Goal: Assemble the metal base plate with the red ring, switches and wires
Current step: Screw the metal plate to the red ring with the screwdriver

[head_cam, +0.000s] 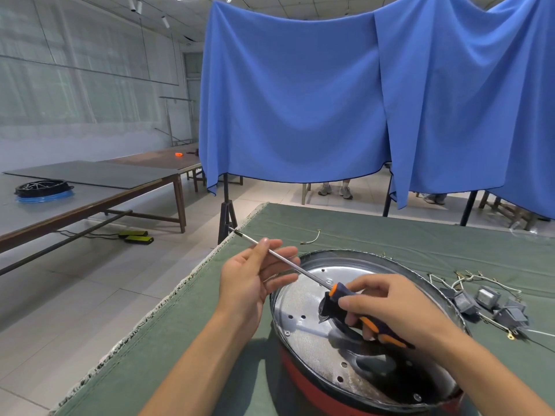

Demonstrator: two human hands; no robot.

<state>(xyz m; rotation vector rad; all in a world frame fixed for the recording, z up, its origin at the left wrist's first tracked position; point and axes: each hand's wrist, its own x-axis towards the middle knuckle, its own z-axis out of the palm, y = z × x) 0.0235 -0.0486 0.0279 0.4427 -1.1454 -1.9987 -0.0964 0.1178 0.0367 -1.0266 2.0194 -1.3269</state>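
A large workshop-like hall is showing here: long wooden work tables (pixel 168 187) are standing on a pale tiled floor (pixel 105 283), blue cloth screens (pixel 300 100) are hanging from black metal stands (pixel 226 211), and a green felt-covered bench (pixel 390 232) is lying in front.

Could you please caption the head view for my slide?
Right hand grips the screwdriver handle, left hand holds its shaft, above the metal base plate in the red ring.
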